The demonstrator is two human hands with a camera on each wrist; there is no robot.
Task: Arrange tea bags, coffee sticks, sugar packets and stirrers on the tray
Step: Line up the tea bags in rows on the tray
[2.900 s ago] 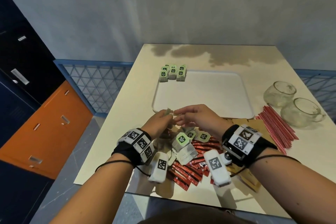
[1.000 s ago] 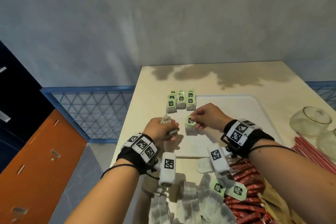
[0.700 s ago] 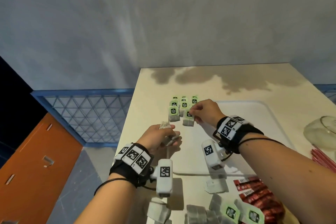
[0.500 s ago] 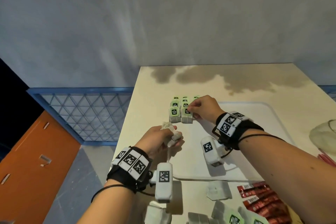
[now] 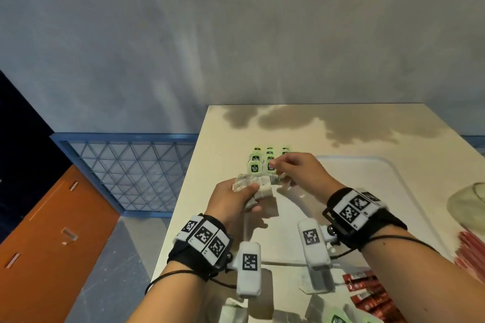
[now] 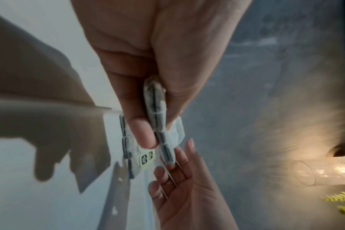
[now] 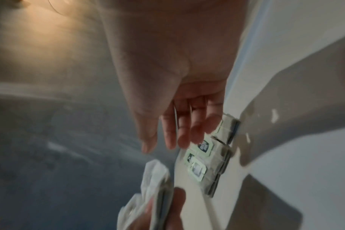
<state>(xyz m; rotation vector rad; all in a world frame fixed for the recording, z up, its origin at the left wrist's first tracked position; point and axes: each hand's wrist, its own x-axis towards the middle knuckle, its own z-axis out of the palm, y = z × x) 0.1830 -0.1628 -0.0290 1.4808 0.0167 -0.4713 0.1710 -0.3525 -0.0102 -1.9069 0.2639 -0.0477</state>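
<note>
A white tray (image 5: 372,191) lies on the cream table. Rows of tea bags with green tags (image 5: 262,161) stand at its far left corner, also seen in the right wrist view (image 7: 205,157). My left hand (image 5: 236,199) grips a small stack of white tea bags (image 5: 252,186) between thumb and fingers, just in front of those rows; the left wrist view shows the stack edge-on (image 6: 157,112) in my left hand (image 6: 158,135). My right hand (image 5: 294,169) hovers over the near end of the rows with relaxed fingers and holds nothing (image 7: 167,138), its palm facing the stack (image 6: 177,171).
Loose tea bags (image 5: 233,307) and red coffee sticks (image 5: 367,294) lie on the table in front of the tray. Red stirrers (image 5: 472,246) and a glass cup (image 5: 469,204) sit at the right edge. The table's left edge drops beside a blue mesh fence (image 5: 131,170).
My right hand set a tea bag into the near row, let it go and drew back slightly. My left hand carried its stack forward, up to the rows.
</note>
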